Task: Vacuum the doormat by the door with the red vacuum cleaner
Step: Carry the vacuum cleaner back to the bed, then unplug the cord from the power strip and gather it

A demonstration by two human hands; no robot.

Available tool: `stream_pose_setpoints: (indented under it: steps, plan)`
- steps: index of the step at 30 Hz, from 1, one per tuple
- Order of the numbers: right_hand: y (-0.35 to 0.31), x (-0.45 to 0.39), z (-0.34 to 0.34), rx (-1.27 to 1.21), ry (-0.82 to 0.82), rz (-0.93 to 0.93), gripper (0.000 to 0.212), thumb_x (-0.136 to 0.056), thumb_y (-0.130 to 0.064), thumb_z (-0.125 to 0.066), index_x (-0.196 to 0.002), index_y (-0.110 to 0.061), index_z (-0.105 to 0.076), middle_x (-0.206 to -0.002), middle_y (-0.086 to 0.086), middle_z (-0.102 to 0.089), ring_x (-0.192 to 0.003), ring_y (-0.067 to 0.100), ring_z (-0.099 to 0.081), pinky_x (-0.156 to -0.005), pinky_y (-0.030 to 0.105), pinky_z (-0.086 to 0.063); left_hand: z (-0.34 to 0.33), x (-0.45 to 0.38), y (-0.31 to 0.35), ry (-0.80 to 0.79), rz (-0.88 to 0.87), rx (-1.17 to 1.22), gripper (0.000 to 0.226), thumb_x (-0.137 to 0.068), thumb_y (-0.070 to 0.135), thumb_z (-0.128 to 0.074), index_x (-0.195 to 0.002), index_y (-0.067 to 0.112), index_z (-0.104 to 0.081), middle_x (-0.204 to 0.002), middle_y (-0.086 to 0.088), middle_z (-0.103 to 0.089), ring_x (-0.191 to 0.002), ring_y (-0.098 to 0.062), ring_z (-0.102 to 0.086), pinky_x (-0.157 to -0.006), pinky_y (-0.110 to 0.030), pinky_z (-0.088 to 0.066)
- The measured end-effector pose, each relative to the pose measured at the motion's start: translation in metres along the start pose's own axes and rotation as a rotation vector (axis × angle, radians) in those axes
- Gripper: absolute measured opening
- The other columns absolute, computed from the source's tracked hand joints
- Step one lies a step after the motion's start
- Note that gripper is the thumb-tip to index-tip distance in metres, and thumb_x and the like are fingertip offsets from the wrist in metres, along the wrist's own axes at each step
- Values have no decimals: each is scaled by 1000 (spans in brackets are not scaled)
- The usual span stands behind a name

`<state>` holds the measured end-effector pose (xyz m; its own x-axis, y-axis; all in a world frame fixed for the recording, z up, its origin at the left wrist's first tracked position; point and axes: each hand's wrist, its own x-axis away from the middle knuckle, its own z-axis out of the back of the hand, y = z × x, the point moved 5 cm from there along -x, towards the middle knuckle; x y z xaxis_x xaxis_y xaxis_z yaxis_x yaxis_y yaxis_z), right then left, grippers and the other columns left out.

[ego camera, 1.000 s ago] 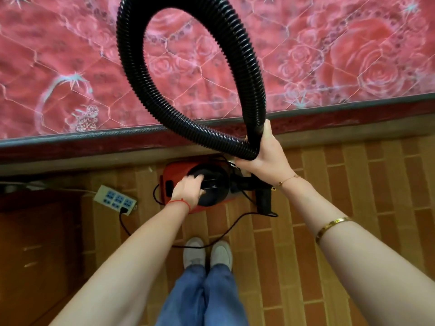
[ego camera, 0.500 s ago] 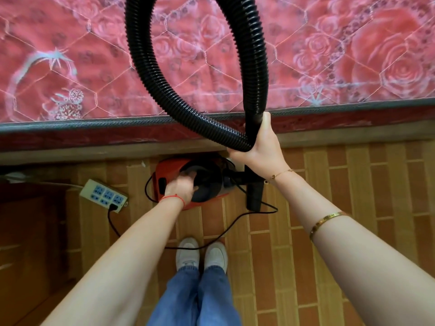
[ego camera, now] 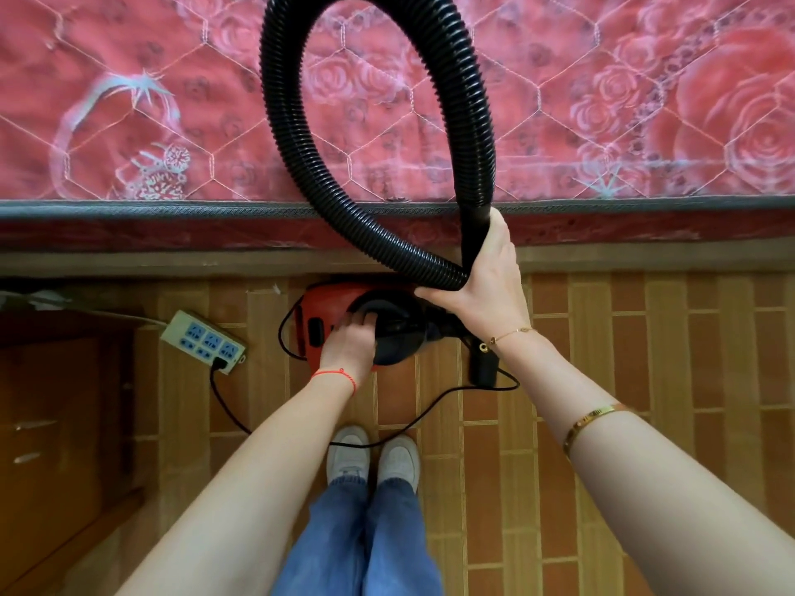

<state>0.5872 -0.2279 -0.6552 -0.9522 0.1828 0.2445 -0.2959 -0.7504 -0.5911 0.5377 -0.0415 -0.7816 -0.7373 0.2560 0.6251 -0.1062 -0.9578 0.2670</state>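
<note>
The red vacuum cleaner (ego camera: pixel 325 305) with a black top sits on the brick-patterned floor against the bed's edge. My left hand (ego camera: pixel 350 344) reaches down onto its black top, fingers curled into the handle recess. My right hand (ego camera: pixel 488 273) grips the ribbed black hose (ego camera: pixel 284 122), which loops up over the mattress and back down into my fist. The black nozzle end (ego camera: pixel 484 367) hangs below my right wrist. No doormat or door is in view.
A red quilted mattress (ego camera: pixel 129 122) fills the top. A power strip (ego camera: pixel 203 341) lies left of the vacuum, its black cord (ego camera: pixel 430 417) trailing across the floor by my white shoes (ego camera: pixel 372 460). A wooden cabinet (ego camera: pixel 51 415) stands at left.
My left hand has slid further onto the vacuum's black top, into the handle recess. My right hand keeps its hold on the looped hose. The view has drifted slightly.
</note>
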Motion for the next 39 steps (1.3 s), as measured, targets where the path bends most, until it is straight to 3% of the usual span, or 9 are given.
stream_pose_setpoints:
  steps: [5, 8, 12, 18, 27, 39]
  plan:
    - [-7, 12, 7, 42, 7, -96, 143, -57, -46, -89, -152, -9, 10, -158, 10, -16, -145, 25, -18, -116, 44, -26, 15, 25, -13, 62, 57, 71, 54, -95, 22, -53, -145, 14, -34, -139, -9, -43, -126, -27, -42, -104, -35, -41]
    - [-12, 21, 10, 65, -16, -131, 144, -58, -46, -89, -152, -9, 14, -160, 9, -8, -147, 23, -11, -117, 41, -20, 24, 47, -27, 109, 27, 87, 48, -95, 21, -51, -139, 8, -40, -132, -13, -50, -123, -28, -44, -105, -35, -38]
    - [-23, 34, 12, 115, -28, -157, 138, -62, -47, -86, -152, -8, 11, -162, 8, 1, -149, 22, -4, -119, 36, -13, 41, 74, -51, 164, 41, 136, 52, -96, 19, -49, -144, 5, -35, -143, -15, -43, -132, -28, -39, -113, -34, -30]
    - [-76, 61, 4, 223, -4, -70, 113, -74, -42, -80, -153, -5, -8, -159, 13, -17, -147, 26, -15, -119, 38, -18, 71, 122, -94, 205, 126, 174, 55, -98, 23, -46, -148, 7, -29, -149, -12, -36, -138, -24, -32, -116, -34, -25]
    - [-171, 83, -67, 307, -247, 159, 77, -84, -40, -70, -146, -10, -35, -151, 9, -35, -142, 24, -28, -119, 38, -23, 103, 183, -188, 253, 318, 237, 55, -98, 27, -48, -148, 13, -29, -151, -6, -35, -141, -19, -29, -117, -33, -24]
    - [-231, 91, -224, 420, -528, 284, 56, -94, -43, -55, -140, -12, -44, -142, 6, -47, -135, 22, -39, -111, 34, -32, 59, 182, -310, 234, 417, 294, 57, -99, 24, -48, -150, 14, -25, -154, -7, -31, -143, -21, -25, -117, -35, -27]
